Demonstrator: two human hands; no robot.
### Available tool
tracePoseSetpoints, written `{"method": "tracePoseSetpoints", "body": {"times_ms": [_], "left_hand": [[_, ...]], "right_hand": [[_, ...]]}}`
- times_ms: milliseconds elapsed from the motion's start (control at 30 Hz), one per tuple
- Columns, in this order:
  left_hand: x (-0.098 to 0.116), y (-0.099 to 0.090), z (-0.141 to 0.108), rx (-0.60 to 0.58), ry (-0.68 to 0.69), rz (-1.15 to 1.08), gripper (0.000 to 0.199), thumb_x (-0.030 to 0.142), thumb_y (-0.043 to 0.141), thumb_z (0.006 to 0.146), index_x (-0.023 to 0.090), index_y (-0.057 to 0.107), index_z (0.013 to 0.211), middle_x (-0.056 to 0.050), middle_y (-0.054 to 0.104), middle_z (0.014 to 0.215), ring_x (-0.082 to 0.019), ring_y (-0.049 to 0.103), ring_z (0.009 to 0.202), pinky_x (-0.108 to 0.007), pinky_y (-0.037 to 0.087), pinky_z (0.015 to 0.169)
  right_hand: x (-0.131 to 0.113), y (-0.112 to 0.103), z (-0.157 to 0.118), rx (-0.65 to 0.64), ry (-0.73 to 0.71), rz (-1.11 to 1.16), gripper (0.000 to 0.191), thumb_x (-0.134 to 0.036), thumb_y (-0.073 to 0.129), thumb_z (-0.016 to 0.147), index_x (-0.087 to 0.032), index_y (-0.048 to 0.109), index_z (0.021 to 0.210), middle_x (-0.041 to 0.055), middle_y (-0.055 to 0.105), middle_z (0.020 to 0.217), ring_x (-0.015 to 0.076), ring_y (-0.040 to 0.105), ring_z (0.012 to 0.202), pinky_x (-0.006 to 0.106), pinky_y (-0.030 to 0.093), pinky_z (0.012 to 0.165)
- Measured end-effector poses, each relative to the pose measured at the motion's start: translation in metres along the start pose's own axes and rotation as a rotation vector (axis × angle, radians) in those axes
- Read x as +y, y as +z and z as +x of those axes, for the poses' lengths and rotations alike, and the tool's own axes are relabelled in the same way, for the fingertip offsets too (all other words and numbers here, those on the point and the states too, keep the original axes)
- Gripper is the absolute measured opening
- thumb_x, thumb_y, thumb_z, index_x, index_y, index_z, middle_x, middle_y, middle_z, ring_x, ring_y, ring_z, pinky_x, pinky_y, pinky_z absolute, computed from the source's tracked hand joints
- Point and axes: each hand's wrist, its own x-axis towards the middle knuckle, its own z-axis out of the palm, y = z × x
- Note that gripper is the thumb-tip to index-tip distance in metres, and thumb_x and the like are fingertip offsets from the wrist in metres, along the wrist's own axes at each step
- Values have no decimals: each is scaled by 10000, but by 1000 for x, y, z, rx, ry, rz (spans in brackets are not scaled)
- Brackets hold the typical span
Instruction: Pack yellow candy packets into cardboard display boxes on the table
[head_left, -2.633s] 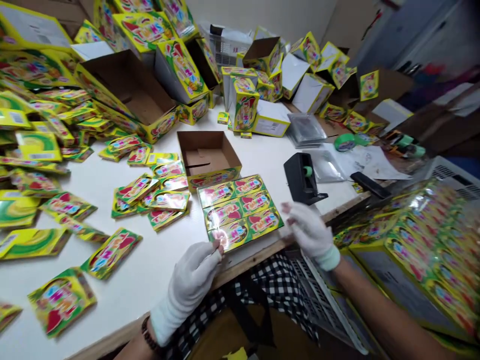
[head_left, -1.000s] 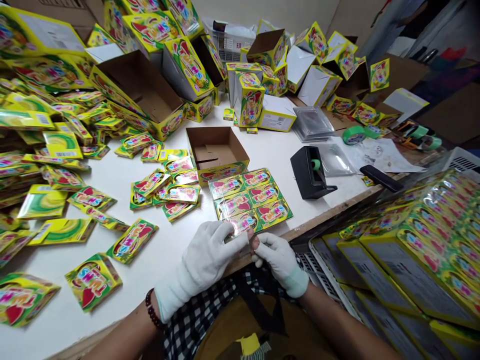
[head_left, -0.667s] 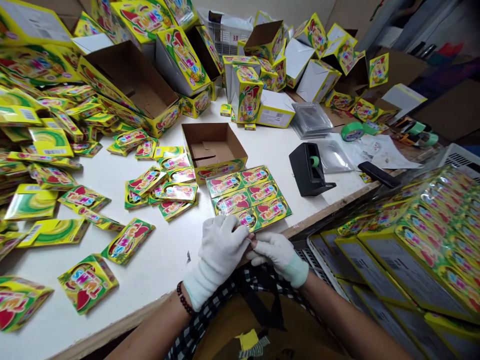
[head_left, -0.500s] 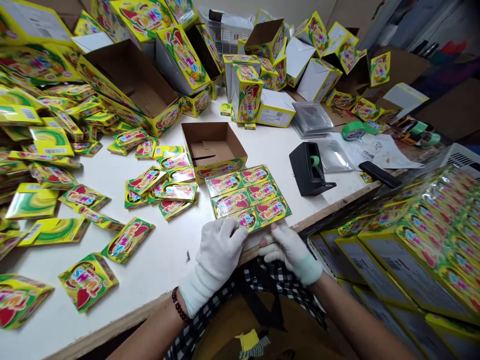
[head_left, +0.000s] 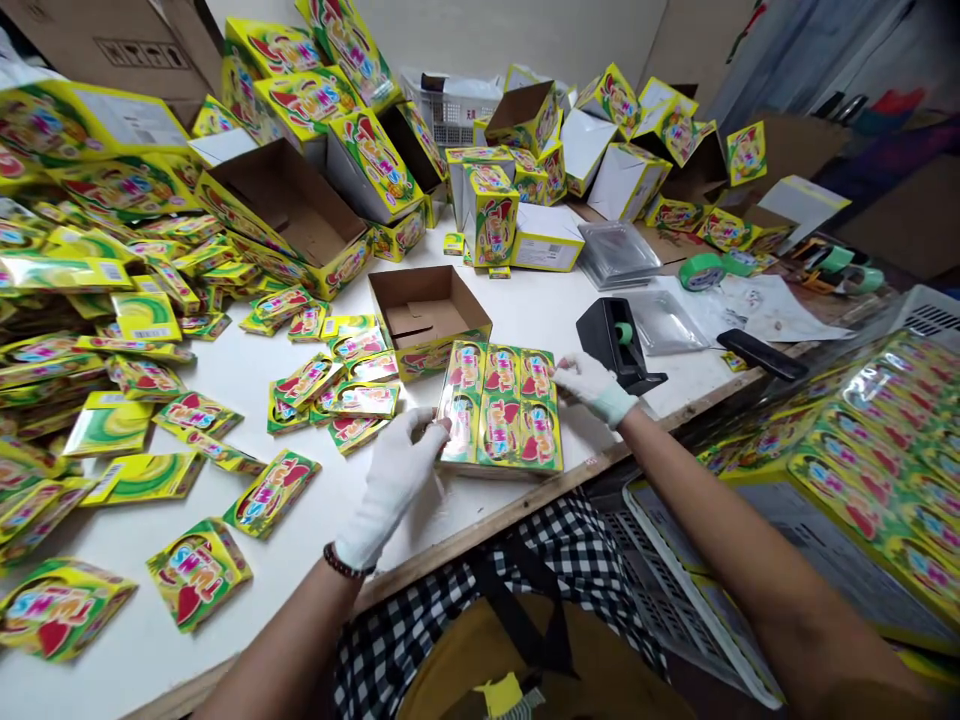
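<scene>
A flat rectangular pack of small yellow-green boxes point(head_left: 501, 410) with watermelon pictures lies near the table's front edge, several boxes showing in rows on top. My left hand point(head_left: 401, 455), in a white glove, pinches the pack's left side between thumb and fingers. Gripping the right side near the far corner is my right hand point(head_left: 596, 385), gloved as well. Just behind the pack stands an open cardboard box point(head_left: 442, 350), brown inside and with nothing seen in it. Loose small boxes point(head_left: 356, 400) lie to the left of it.
A big heap of small boxes point(head_left: 97, 350) covers the left side. Larger printed cartons point(head_left: 375, 160) are piled behind. A black tape dispenser point(head_left: 611, 345), clear plastic lids point(head_left: 619, 250) and green tape point(head_left: 701, 272) sit to the right. Filled packs point(head_left: 862, 470) stand beside the table.
The pack has turned so that its rows face differently. My right hand has moved from the near edge up to its right side, and my left hand to its left side.
</scene>
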Motion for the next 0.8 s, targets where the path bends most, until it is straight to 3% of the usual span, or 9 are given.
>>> {"method": "tracePoseSetpoints", "body": {"times_ms": [67,167,267,333,400,533,600,733,800], "left_hand": [[-10,14,-22,26,-62,-166,476,469,642,800,115,660,1118,-71,708,937,-194,642,825,-323,517,771],[-23,30,-42,138,-74,-244,588,461,662,814,109,567,1275,-94,685,1019,-170,651,795,-329,544,759],[-33,34,-46,218,171,-147,436,369,612,877,150,578,1253,-120,634,1126,-183,654,885,-338,562,757],[-36,30,-45,204,447,10,198,268,568,909,178,666,1055,-119,607,1173,-217,618,1076,-369,551,875],[-37,22,-43,138,706,170,113,176,563,903,184,676,907,-110,603,1176,-213,594,1140,-363,536,938],[-38,11,-40,30,1026,329,189,83,611,842,184,642,999,-128,632,1167,-198,648,1049,-313,579,842],[-40,9,-40,34,1057,348,238,73,634,822,182,629,1033,-134,647,1144,-204,657,1031,-308,585,817],[-42,16,-37,82,1022,315,203,62,604,841,183,623,1003,-111,665,1071,-174,675,942,-269,584,773],[-41,23,-34,112,1015,293,175,60,575,854,183,622,969,-103,667,1041,-168,678,912,-261,584,754]], "right_hand": [[-9,7,3,-23,-150,-177,296,-315,718,731,-177,642,983,82,698,902,238,652,841,399,527,793],[-17,19,-27,-211,-650,-648,413,-330,621,849,-165,614,1228,168,585,1299,325,530,1209,507,397,1030],[-10,32,-77,-412,-999,-929,504,-380,534,933,-196,520,1402,191,484,1445,385,360,1389,621,245,1116],[2,39,-103,-434,-1090,-953,531,-337,534,934,-220,476,1449,181,454,1491,386,310,1430,641,211,1131],[14,42,-117,-416,-1123,-872,482,-254,501,933,-219,516,1413,161,492,1476,357,329,1434,620,249,1132],[24,25,-114,-468,-1095,-537,390,-156,410,920,-246,659,1206,84,686,1238,248,545,1283,495,398,1091],[24,-3,-101,-321,-964,-399,354,-184,427,912,-261,680,1148,68,716,1139,217,634,1138,430,467,1029],[27,-85,-59,501,-500,-417,388,-343,531,868,-203,652,1208,126,656,1188,259,601,1107,437,459,983],[32,-118,-35,646,-231,-372,427,-430,541,833,-176,684,1144,142,651,1169,271,592,1051,445,448,945]]}}
